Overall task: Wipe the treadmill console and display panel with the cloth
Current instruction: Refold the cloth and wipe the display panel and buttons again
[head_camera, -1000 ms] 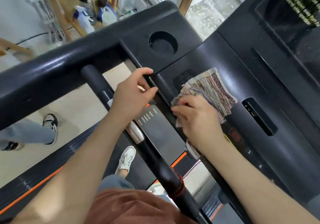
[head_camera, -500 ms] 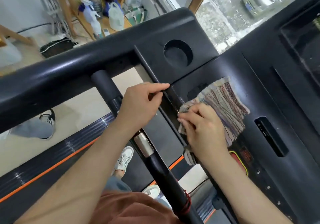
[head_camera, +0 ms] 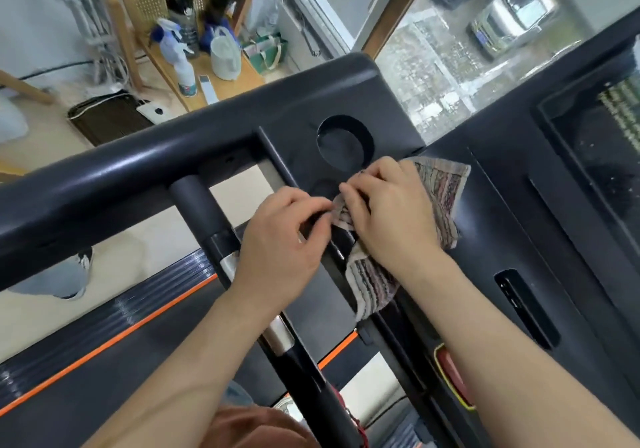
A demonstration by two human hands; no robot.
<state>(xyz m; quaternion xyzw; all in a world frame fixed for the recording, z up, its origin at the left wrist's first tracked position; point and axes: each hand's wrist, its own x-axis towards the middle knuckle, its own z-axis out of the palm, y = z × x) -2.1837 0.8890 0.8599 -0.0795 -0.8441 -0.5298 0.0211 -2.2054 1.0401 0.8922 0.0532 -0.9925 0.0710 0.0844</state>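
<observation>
Left hand (head_camera: 284, 240) has left the console (head_camera: 502, 212) edge to pinch the cloth (head_camera: 446, 188) beside the gripping right hand (head_camera: 391, 212), just below the cup holder (head_camera: 346, 143); wiping apparently paused for refolding.

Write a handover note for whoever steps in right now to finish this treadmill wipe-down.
Left hand: its fingers seem to pinch the cloth at its left corner.
Right hand: lies on the cloth, fingers curled into its edge.
The cloth is on the console beside the cup holder, with one end hanging over the near edge.
Done: cannot tell how much has been wiped.
Left: the display panel, with no hand or cloth on it, and the rest of the console.
</observation>
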